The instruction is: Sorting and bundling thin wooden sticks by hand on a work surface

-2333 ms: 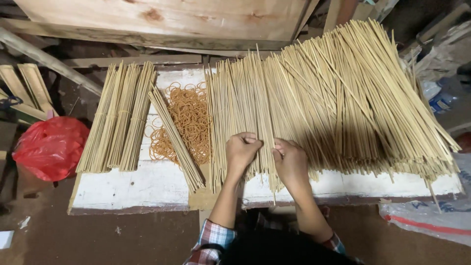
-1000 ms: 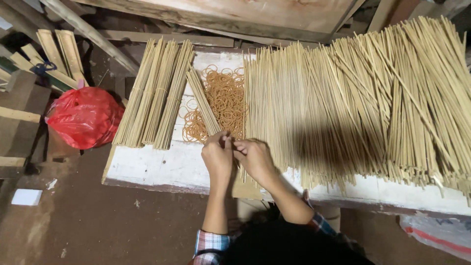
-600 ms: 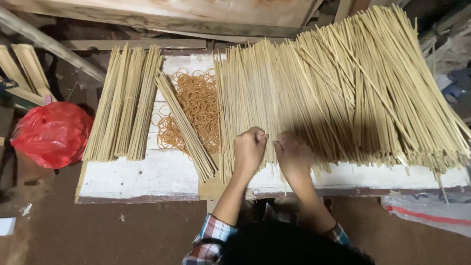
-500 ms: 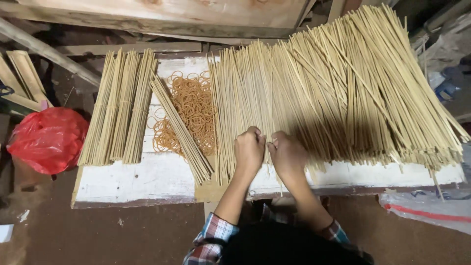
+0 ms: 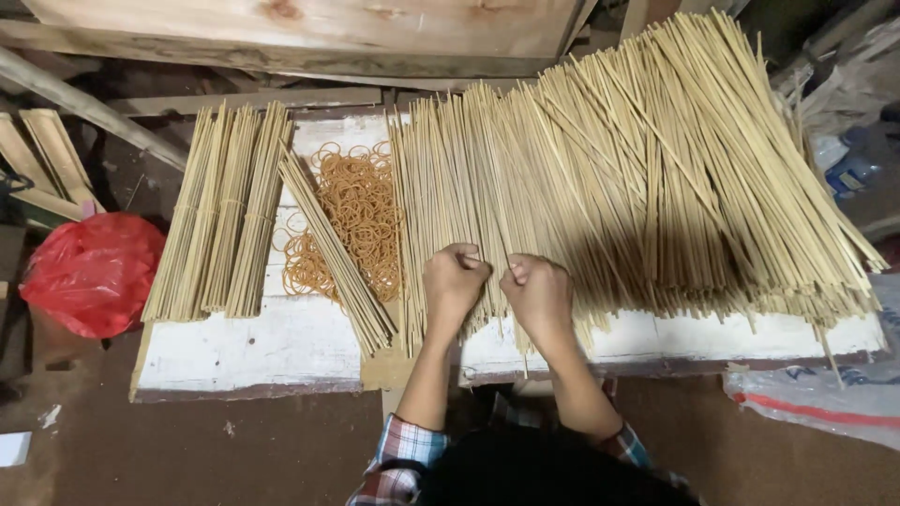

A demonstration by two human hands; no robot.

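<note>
Pinching at the near ends of the loose bamboo sticks [image 5: 637,187]: both hands sit side by side, almost touching, at the front edge of the white board [image 5: 253,342]. Left hand [image 5: 453,284] is curled into a loose fist, knuckles up, fingertips tucked onto a few sticks; exactly how many it has hold of can't be told. Right hand [image 5: 537,292] is in the same pose, fist-like, thumb side toward the left hand, closed over stick ends just beside it. Both forearms come straight up from the bottom of the frame, roughly parallel, plaid cuffs [image 5: 405,450] showing.

Loose sticks fan out across the right of the board. Tied stick bundles [image 5: 220,211] lie at left, one more bundle [image 5: 336,248] angled beside the pile of rubber bands [image 5: 356,211]. Red plastic bag [image 5: 92,272] on the floor at far left.
</note>
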